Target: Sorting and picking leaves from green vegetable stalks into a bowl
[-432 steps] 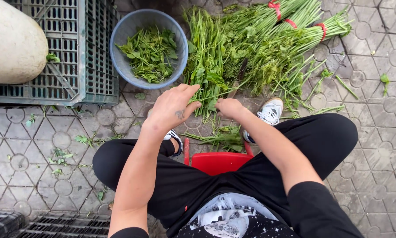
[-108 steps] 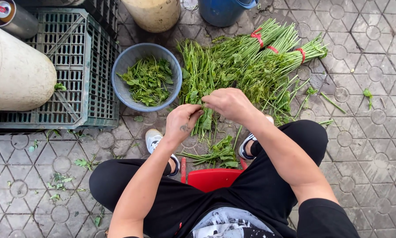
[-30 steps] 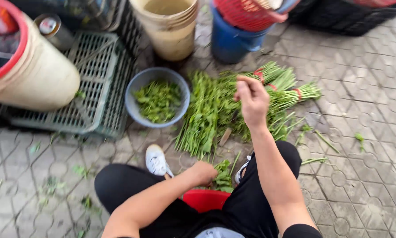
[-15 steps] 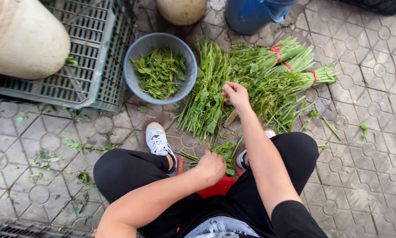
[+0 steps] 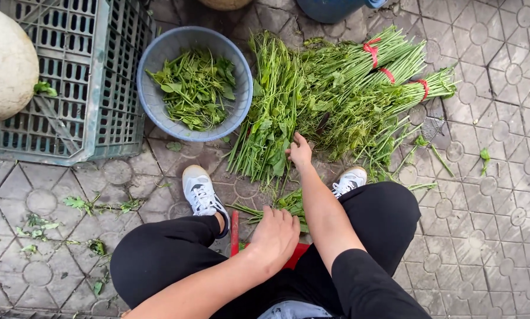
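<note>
Seated over paving, right hand (image 5: 300, 152) pinching stems from loose greens (image 5: 271, 118) ahead; left hand (image 5: 274, 236) curled, resting near trimmings (image 5: 277, 207). Blue basin (image 5: 150, 65) half full of picked leaves; tied bundles (image 5: 383, 77) untouched.

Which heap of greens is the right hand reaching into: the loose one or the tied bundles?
The loose pile of stems beside the blue bowl. The right hand touches its lower end; the bundles carry red ties.

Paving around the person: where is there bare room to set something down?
Bare paving right of the right knee, beyond the tied bundles. Some between crate and left shoe, with leaf scraps. Crowded ahead: bowl, loose greens, right hand.
</note>
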